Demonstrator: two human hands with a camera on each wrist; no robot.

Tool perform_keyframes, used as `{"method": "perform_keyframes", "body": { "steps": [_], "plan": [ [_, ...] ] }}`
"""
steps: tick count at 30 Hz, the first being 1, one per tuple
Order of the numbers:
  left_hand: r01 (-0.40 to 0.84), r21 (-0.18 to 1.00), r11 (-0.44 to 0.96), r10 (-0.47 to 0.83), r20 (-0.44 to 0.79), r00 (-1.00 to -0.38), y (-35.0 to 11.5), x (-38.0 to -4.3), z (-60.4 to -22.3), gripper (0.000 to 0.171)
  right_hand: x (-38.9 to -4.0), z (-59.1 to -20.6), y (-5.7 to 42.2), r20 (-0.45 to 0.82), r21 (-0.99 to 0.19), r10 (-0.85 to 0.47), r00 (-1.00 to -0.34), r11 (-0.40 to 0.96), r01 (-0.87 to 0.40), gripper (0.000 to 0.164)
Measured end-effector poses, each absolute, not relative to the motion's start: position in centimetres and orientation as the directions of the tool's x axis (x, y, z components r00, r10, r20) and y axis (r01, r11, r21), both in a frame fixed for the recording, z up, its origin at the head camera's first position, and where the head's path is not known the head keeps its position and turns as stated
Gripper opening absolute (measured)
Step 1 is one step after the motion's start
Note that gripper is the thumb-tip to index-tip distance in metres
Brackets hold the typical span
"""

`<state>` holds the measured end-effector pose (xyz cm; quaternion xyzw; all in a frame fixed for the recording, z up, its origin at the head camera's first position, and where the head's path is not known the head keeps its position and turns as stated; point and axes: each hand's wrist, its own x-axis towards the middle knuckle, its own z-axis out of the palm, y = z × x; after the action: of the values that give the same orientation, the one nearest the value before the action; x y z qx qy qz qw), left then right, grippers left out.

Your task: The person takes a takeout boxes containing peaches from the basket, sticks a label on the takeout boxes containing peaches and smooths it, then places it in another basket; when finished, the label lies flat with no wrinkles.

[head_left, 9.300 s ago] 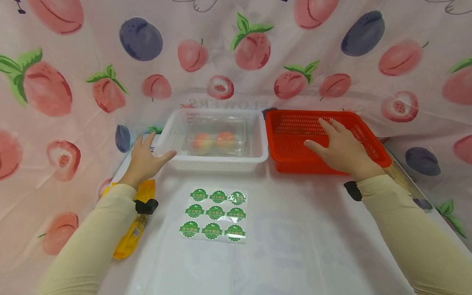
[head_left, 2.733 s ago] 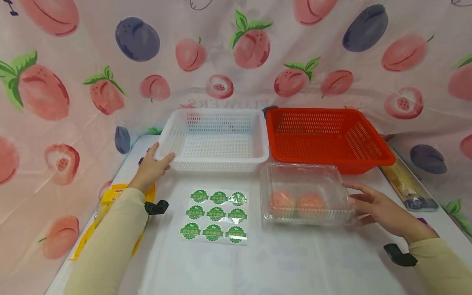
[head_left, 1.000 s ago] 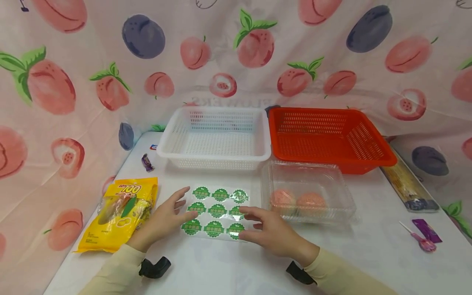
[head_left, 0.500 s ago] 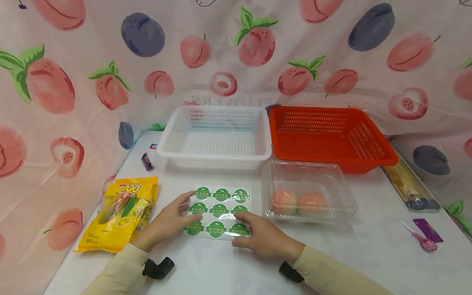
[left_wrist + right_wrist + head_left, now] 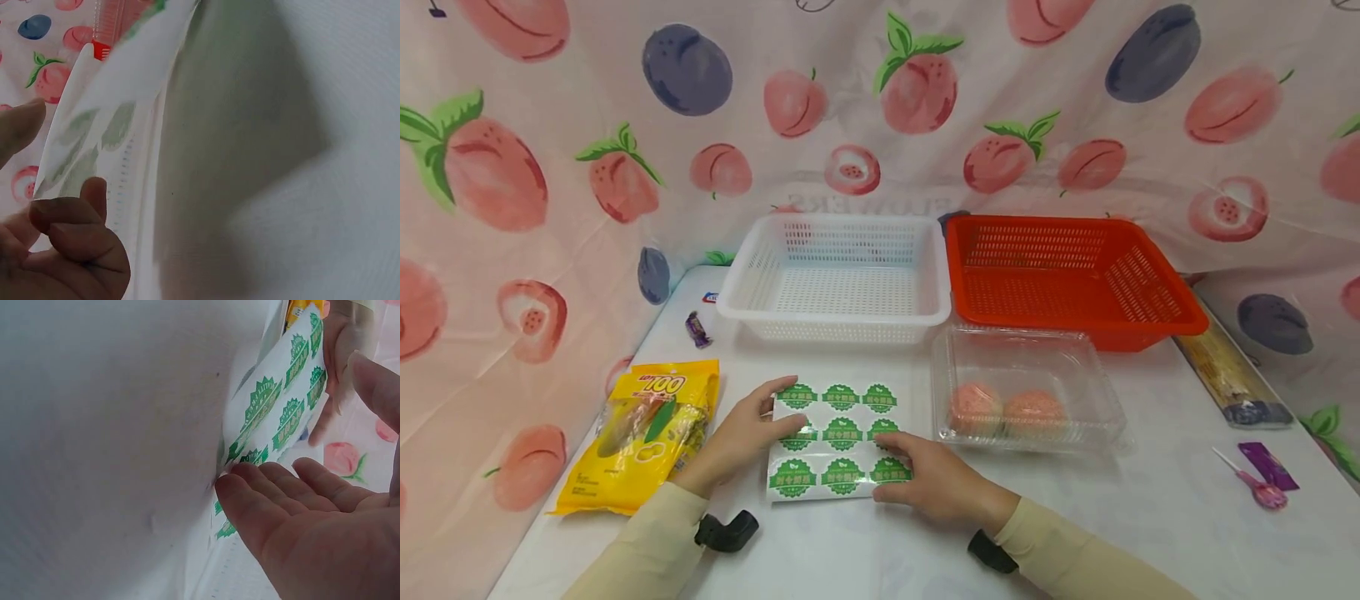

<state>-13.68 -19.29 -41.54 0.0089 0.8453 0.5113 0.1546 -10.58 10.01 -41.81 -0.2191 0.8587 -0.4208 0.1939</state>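
A sheet of round green stickers (image 5: pixel 840 435) is raised off the white table, its underside showing in the left wrist view. My left hand (image 5: pixel 747 435) holds its left edge, thumb over the top, and the curled fingers (image 5: pixel 81 234) show near the underside. At the lower right of the sheet, my right hand (image 5: pixel 940 483) touches it. In the right wrist view those fingers (image 5: pixel 275 500) lie nearly straight against the sheet, with the thumb apart. Right of the sheet stands a closed clear plastic box (image 5: pixel 1026 362) with two round pinkish-orange fruits (image 5: pixel 976 410).
A white basket (image 5: pixel 842 327) and a red basket (image 5: pixel 1075 329) stand at the back. To the left lie a yellow bag (image 5: pixel 632 442) and a small purple wrapped candy (image 5: pixel 697 330). A lollipop (image 5: pixel 1262 492) and a long transparent packet (image 5: pixel 1236 371) lie at right.
The clear box has come out of the white basket and now stands before the red one. Both hands have moved to the sticker sheet, which has risen off the table and shifted slightly left.
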Motion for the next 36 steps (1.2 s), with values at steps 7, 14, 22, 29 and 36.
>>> {"method": "perform_keyframes", "body": {
  "steps": [7, 14, 22, 29, 36],
  "plan": [
    [-0.102, 0.893, 0.439, 0.239, -0.225, -0.945, -18.8, -13.9, -41.9, 0.059, -10.6, -41.9, 10.0, -0.143, -0.813, -0.546, -0.825, 0.54, -0.217, 0.067],
    [-0.109, 0.883, 0.457, 0.191, -0.217, -0.957, -18.3, -13.9, -41.7, 0.05, -10.5, -41.2, 10.1, -0.104, -0.826, -0.565, -0.819, 0.508, -0.246, 0.066],
    [-0.024, 0.909, 0.415, 0.223, -0.127, -0.967, -18.3, -13.4, -39.3, 0.051, -10.3, -37.7, 11.1, 0.048, -0.812, -0.54, -0.84, 0.468, -0.347, 0.062],
    [0.015, 0.931, 0.365, 0.264, -0.088, -0.961, -18.1, -12.5, -36.6, 0.053, -11.1, -35.2, 12.7, 0.21, -0.737, -0.457, -0.864, 0.506, -0.447, 0.063],
    [0.078, 0.938, 0.339, 0.296, -0.027, -0.955, -17.9, -11.8, -35.4, 0.051, -12.0, -34.2, 14.1, 0.227, -0.74, -0.389, -0.893, 0.527, -0.418, 0.063]
  ]
}}
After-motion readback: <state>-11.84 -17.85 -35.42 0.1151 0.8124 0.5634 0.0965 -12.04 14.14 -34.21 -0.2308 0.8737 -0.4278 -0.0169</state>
